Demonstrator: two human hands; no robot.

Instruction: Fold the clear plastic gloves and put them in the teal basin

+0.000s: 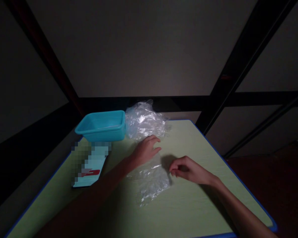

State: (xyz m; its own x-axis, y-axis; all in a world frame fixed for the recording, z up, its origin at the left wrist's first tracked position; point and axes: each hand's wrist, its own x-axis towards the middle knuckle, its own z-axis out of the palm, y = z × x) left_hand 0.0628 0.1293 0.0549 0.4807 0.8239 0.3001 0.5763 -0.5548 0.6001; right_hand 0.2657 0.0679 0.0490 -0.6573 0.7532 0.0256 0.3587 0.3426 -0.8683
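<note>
A clear plastic bag (155,185) lies flat and slightly wrinkled on the pale green table (201,205). Over its far end is my left hand (146,150), thumb and fingers apart, with nothing visible between them. My right hand (186,169) hovers just right of the bag, its fingers curled and the fingertips close to the thumb; whether anything thin is pinched there is too small to make out. Behind my left hand sits a crumpled heap of clear plastic bags (146,120) at the table's far edge.
A turquoise plastic basket (104,134) stands at the far left, beside the heap. In front of it lies a flat, partly blurred light-blue object (95,162) with a red item (93,172) on it. A wall rises behind the table.
</note>
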